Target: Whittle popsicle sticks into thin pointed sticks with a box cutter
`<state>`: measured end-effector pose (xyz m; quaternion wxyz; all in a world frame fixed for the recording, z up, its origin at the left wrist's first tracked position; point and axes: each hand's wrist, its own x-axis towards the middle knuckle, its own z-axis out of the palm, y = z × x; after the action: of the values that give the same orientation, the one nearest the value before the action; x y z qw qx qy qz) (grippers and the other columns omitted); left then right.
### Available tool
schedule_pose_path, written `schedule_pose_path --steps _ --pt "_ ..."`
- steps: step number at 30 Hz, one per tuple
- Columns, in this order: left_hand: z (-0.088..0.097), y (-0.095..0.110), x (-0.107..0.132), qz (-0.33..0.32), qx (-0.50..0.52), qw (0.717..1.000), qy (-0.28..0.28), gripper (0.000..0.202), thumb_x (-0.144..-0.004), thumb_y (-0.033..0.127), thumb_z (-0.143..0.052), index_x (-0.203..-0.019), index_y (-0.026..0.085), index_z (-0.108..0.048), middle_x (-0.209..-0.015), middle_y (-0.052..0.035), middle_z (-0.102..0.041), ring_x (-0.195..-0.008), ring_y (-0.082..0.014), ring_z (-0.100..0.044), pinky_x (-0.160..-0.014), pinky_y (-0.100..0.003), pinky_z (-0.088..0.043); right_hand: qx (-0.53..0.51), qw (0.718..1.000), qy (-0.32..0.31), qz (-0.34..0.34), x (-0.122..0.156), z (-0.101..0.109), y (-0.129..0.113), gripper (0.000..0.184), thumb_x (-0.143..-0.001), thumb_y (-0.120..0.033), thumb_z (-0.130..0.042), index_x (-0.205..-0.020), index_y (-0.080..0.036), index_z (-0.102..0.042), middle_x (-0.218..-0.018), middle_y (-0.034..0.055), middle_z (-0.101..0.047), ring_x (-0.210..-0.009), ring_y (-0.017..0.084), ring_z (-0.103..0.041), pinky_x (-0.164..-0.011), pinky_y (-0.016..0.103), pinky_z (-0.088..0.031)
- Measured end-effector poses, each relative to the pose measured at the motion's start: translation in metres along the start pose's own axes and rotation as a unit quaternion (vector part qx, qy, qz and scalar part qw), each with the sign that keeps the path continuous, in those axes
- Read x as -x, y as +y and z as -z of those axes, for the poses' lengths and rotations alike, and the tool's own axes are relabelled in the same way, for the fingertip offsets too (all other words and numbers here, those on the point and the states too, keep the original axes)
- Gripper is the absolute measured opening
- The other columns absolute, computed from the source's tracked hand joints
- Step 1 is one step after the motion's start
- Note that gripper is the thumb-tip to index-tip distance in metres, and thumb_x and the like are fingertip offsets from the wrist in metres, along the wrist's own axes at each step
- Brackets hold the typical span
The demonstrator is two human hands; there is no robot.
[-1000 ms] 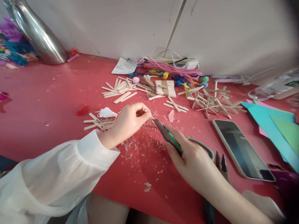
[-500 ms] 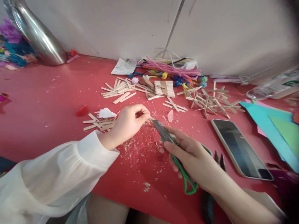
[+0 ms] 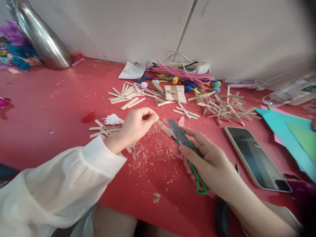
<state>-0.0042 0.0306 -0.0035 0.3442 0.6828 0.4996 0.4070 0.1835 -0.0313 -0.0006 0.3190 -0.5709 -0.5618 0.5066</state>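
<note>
Between thumb and fingertips my left hand (image 3: pixel 140 123) pinches the end of a thin wooden craft stick (image 3: pixel 164 127), which slants down to the right. My right hand (image 3: pixel 206 158) is wrapped round a green utility knife (image 3: pixel 191 148). Its wide blade is out and points up and left, a little to the right of the stick; whether they touch I cannot tell. Wood shavings (image 3: pixel 148 164) lie scattered on the red table (image 3: pixel 61 108) below both hands. More craft sticks (image 3: pixel 103 127) lie beside my left wrist, near a white scrap (image 3: pixel 113 119).
Loose sticks (image 3: pixel 128 93), a bundle of sticks (image 3: pixel 175 94) and a heap of crossed sticks (image 3: pixel 227 105) lie further back. Pink pipe cleaners (image 3: pixel 177 72) run along the wall. A phone (image 3: pixel 256 158) and coloured paper (image 3: pixel 288 131) are at right; a metal flask (image 3: pixel 44 39) stands back left.
The knife and my right hand have moved right and slightly up, away from my left fingers. More of the stick now shows between the hands. My left hand has barely moved.
</note>
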Motion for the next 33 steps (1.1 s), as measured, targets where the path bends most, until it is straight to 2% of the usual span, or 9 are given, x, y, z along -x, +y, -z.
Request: schedule_pose_path --steps 3,6,9,12,15,21,26,30,33 --pt "-0.0002 0.002 0.0027 0.006 0.032 0.999 -0.031 0.021 -0.083 0.025 -0.051 -0.065 0.015 -0.052 -0.058 0.002 -0.051 -0.054 -0.0081 -0.047 -0.053 -0.022 -0.038 0.019 1.0 0.02 0.007 -0.0042 0.0012 -0.0011 0.047 -0.08 -0.038 -0.052 -0.123 -0.021 -0.042 -0.042 -0.0108 -0.047 -0.033 0.009 -0.044 -0.032 0.019 -0.038" --pt "-0.0003 0.0043 0.0049 0.025 0.092 0.993 -0.077 0.02 -0.084 0.026 -0.05 -0.067 0.015 -0.052 -0.061 0.0008 -0.056 -0.056 -0.0083 -0.051 -0.055 -0.021 -0.041 0.042 0.999 -0.002 -0.027 -0.0065 0.0031 -0.0043 0.027 -0.08 -0.042 -0.052 -0.094 -0.019 -0.051 -0.04 -0.0092 -0.047 -0.032 0.008 -0.044 -0.031 0.018 -0.032" --pt "-0.001 0.0068 0.0052 0.054 0.155 0.982 -0.089 0.016 -0.082 0.023 -0.05 -0.068 0.015 -0.052 -0.062 0.0002 -0.059 -0.057 -0.0084 -0.054 -0.057 -0.021 -0.044 0.047 0.998 -0.019 -0.045 -0.0066 0.0047 -0.0057 0.026 -0.079 -0.046 -0.051 -0.076 -0.021 -0.047 -0.041 -0.0083 -0.048 -0.033 0.007 -0.045 -0.032 0.017 -0.032" --pt "-0.0014 0.0086 0.0046 0.066 0.182 0.977 -0.084 0.013 -0.079 0.017 -0.047 -0.067 0.016 -0.053 -0.059 0.0012 -0.057 -0.056 -0.008 -0.054 -0.055 -0.02 -0.044 0.036 0.998 -0.025 -0.05 -0.0055 0.0055 -0.0043 0.029 -0.079 -0.049 -0.051 -0.072 -0.022 -0.045 -0.042 -0.0085 -0.048 -0.035 0.008 -0.046 -0.036 0.019 -0.036" --pt "-0.0011 0.0085 0.0049 0.057 0.177 0.979 -0.088 0.013 -0.077 0.013 -0.045 -0.068 0.016 -0.054 -0.058 0.0024 -0.055 -0.055 -0.0077 -0.051 -0.055 -0.02 -0.042 0.033 0.997 -0.035 -0.055 -0.0042 0.0052 -0.0028 0.031 -0.078 -0.051 -0.052 -0.07 -0.022 -0.044 -0.041 -0.0088 -0.047 -0.034 0.007 -0.045 -0.036 0.019 -0.035" --pt "-0.0011 0.0076 0.0066 0.054 0.132 0.984 -0.103 0.009 -0.079 0.018 -0.048 -0.078 0.018 -0.057 -0.065 0.0015 -0.054 -0.057 -0.0086 -0.05 -0.052 -0.021 -0.039 0.035 0.996 -0.052 -0.064 -0.0043 0.0043 -0.004 0.031 -0.076 -0.05 -0.055 -0.07 -0.022 -0.044 -0.04 -0.0097 -0.046 -0.034 0.007 -0.043 -0.035 0.018 -0.032" --pt "-0.0029 0.0103 0.0056 0.079 0.168 0.975 -0.122 0.008 -0.079 0.019 -0.051 -0.083 0.016 -0.057 -0.063 0.0023 -0.052 -0.056 -0.0082 -0.049 -0.054 -0.021 -0.04 0.046 0.995 -0.056 -0.062 -0.0043 0.0038 -0.0042 0.029 -0.078 -0.048 -0.054 -0.071 -0.022 -0.044 -0.041 -0.0099 -0.046 -0.035 0.007 -0.044 -0.036 0.018 -0.033" --pt "-0.0039 0.0077 0.006 0.072 0.232 0.96 -0.142 0.012 -0.081 0.025 -0.051 -0.076 0.015 -0.054 -0.065 0.0016 -0.054 -0.059 -0.0079 -0.049 -0.058 -0.021 -0.041 0.059 0.995 -0.06 -0.046 -0.003 0.0023 -0.0051 0.027 -0.078 -0.045 -0.055 -0.071 -0.022 -0.043 -0.042 -0.0098 -0.046 -0.035 0.007 -0.044 -0.036 0.018 -0.033" --pt "-0.0021 0.0051 0.0066 0.037 0.199 0.968 -0.151 0.022 -0.085 0.031 -0.048 -0.069 0.016 -0.053 -0.066 0.0014 -0.053 -0.06 -0.0082 -0.049 -0.059 -0.022 -0.041 0.07 0.995 -0.06 -0.034 -0.0025 0.0012 -0.0051 0.026 -0.079 -0.045 -0.053 -0.072 -0.022 -0.044 -0.043 -0.009 -0.047 -0.037 0.008 -0.045 -0.037 0.019 -0.035"
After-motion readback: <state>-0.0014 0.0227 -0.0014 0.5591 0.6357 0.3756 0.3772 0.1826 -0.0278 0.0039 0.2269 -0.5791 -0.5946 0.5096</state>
